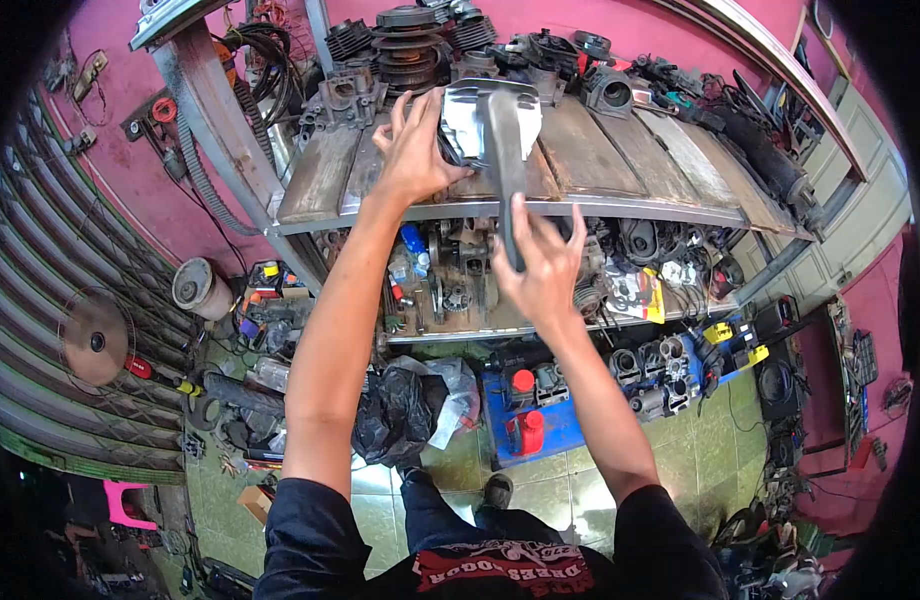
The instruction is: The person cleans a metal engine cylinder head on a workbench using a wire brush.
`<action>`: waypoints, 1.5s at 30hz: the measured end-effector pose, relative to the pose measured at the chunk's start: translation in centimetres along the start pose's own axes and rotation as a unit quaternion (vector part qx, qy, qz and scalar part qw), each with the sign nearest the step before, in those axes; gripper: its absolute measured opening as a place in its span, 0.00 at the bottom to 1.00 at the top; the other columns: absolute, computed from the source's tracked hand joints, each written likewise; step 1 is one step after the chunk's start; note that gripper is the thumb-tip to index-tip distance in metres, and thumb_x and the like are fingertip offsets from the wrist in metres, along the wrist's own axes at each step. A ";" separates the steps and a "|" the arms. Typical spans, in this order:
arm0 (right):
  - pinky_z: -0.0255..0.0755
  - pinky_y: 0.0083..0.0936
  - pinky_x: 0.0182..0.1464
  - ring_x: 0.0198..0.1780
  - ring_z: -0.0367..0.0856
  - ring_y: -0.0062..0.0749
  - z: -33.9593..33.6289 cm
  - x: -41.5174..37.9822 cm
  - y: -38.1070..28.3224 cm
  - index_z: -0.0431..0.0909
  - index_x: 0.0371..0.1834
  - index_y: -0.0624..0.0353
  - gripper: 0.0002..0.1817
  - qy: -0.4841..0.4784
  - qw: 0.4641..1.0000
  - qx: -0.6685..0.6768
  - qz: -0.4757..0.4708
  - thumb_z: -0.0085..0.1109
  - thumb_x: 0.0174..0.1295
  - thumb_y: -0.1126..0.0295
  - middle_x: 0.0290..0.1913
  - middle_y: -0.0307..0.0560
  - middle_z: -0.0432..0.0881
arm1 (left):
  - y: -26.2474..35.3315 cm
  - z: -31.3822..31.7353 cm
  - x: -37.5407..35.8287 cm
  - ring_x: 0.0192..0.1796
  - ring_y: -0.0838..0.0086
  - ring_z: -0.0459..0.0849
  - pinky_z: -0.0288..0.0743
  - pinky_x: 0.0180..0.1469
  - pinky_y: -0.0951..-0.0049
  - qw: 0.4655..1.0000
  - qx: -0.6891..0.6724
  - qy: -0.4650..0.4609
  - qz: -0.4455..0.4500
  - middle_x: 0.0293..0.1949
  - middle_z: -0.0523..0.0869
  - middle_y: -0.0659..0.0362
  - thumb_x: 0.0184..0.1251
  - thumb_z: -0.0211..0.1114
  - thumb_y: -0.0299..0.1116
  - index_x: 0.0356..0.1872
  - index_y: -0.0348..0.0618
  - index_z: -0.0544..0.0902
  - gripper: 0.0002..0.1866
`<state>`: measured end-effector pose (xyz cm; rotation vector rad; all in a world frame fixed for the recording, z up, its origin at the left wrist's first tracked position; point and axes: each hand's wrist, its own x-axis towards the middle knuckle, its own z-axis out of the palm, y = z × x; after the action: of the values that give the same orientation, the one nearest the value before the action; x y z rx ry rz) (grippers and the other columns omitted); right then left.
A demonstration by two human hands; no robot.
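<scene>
My left hand [417,150] grips the grey metal part [488,125] on the top shelf [620,150]. My right hand [543,265] holds its long bar [506,170] just below. No writing there is readable.

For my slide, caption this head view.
Left hand steadies a metal part on the shelf; right hand grips its handle.

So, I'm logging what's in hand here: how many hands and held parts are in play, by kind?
Hands: 2, the left hand and the right hand.
Silver metal housing: 1, under the left hand.
Long grey bar: 1, gripped by the right hand.
Total: 4.
</scene>
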<state>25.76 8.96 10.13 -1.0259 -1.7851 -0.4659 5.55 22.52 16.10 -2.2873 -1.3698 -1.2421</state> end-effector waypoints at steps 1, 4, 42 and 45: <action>0.52 0.63 0.80 0.50 0.90 0.40 -0.2 -0.9 -0.5 0.74 0.77 0.59 0.40 -0.011 1.000 -0.002 -0.017 0.73 0.56 0.68 0.43 0.51 0.92 | -0.4 0.2 -0.1 0.82 0.48 0.56 0.52 0.72 0.37 1.000 0.002 0.002 0.000 0.78 0.69 0.52 0.32 0.90 0.46 0.82 0.40 0.61 0.69; 0.51 0.64 0.80 0.51 0.90 0.41 -1.0 0.3 -0.9 0.74 0.77 0.58 0.40 0.000 1.000 -0.004 -0.015 0.72 0.57 0.67 0.42 0.51 0.92 | -1.4 0.8 -0.4 0.82 0.47 0.57 0.53 0.71 0.36 1.000 -0.012 0.004 -0.005 0.78 0.69 0.52 0.32 0.91 0.46 0.82 0.40 0.60 0.70; 0.51 0.63 0.78 0.54 0.88 0.41 0.6 3.9 -0.7 0.74 0.77 0.57 0.39 0.024 1.000 -0.021 -0.001 0.72 0.59 0.68 0.31 0.48 0.91 | -1.6 0.7 -0.8 0.80 0.42 0.61 0.57 0.81 0.47 0.999 -0.048 0.012 -0.002 0.75 0.69 0.41 0.34 0.90 0.40 0.80 0.32 0.60 0.68; 0.51 0.62 0.78 0.55 0.88 0.40 -0.2 2.1 -0.9 0.74 0.78 0.56 0.39 -0.005 0.999 -0.036 -0.009 0.72 0.59 0.67 0.30 0.47 0.90 | -2.1 1.1 -0.7 0.84 0.52 0.57 0.51 0.72 0.37 0.999 -0.051 0.017 -0.005 0.79 0.67 0.51 0.30 0.92 0.48 0.84 0.41 0.57 0.74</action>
<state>24.79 9.20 12.23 -1.0645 -1.7990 -0.5389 4.34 23.84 14.36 -2.3176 -1.3369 -1.3762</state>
